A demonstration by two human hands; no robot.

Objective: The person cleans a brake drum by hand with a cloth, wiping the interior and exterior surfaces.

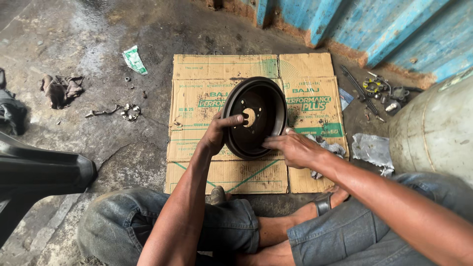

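A dark round brake drum (256, 116) stands tilted on its edge on a flattened cardboard sheet (207, 93), its hollow side with bolt holes facing me. My left hand (219, 132) grips the drum's left rim, thumb lying across the inner face. My right hand (290, 148) rests on the lower right rim, fingers pointing left against the metal. A grey rag (329, 148) lies on the cardboard just beyond my right hand.
I sit cross-legged on a concrete floor. Loose metal parts and tools (379, 91) lie at the right beside a large pale drum (433, 128). A small ring part (130, 112), dirty cloth (61, 88) and a green packet (134, 59) lie at the left. A black seat edge (44, 172) juts in.
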